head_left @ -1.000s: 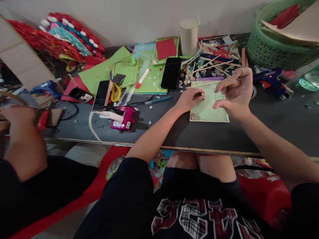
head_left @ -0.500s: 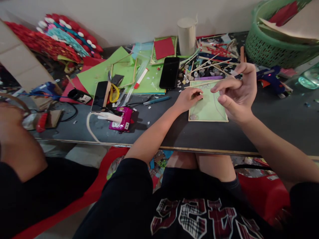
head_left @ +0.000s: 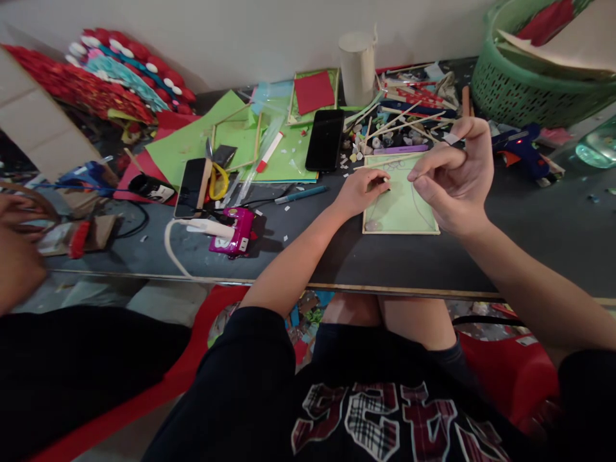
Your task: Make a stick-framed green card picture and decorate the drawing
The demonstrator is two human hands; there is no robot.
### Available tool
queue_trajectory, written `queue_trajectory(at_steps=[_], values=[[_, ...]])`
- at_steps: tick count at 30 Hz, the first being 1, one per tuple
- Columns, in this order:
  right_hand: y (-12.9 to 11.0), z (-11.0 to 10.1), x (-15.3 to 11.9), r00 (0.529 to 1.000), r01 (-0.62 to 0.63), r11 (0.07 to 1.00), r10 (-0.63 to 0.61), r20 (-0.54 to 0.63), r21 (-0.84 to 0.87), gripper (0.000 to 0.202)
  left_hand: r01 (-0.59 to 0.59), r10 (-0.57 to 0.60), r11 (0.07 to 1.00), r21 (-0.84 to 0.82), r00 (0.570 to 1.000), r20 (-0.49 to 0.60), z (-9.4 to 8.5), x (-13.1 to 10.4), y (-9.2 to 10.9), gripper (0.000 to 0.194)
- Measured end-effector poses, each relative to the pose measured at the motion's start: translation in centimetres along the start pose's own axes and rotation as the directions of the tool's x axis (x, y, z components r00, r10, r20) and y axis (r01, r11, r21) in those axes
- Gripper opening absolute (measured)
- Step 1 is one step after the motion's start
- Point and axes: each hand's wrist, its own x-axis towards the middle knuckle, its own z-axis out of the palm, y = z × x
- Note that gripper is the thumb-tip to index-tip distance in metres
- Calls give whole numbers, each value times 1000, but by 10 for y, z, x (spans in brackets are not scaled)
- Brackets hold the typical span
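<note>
A light green card [head_left: 399, 199] with thin stick edging and pencil-like curves drawn on it lies before me. My left hand [head_left: 360, 190] rests at its left side, thumb and fingers closed together; a tiny dark spot shows at the tips, too small to name. Raised over the card's right side, my right hand [head_left: 459, 176] brings thumb and forefinger together in a pinch. Whatever lies in that pinch cannot be made out. A small white scrap [head_left: 451, 138] shows at its other bent fingers. Behind the card are a purple pen [head_left: 400, 149] and loose pebbles [head_left: 356, 144].
A black phone [head_left: 325, 141], a white cylinder [head_left: 357, 70] and thin sticks [head_left: 409, 125] stand or lie behind. On the right are a blue glue gun [head_left: 522, 151] and a green basket [head_left: 524, 83]. A pink power adapter [head_left: 235, 231] sits left. Another person's arm [head_left: 19, 263] is at far left.
My right thumb and forefinger have drawn together. My left hand has stayed on the card. The other person's arm has shifted left, and the view has moved slightly.
</note>
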Motion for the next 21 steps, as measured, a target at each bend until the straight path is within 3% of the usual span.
queue_trajectory(at_steps=[8,13,21], values=[[3,-1,0,997,-61,995,58,-43,-77,69,11,-11,1000,-4,1000,1,0,0,-1,31],[-2,2,0,996,-88,995,88,-23,-38,70,-19,19,999,-48,1000,-1,0,0,-2,38],[-2,4,-3,999,-41,999,41,2,-9,67,-27,27,999,-42,1000,1,-1,-2,1,26]])
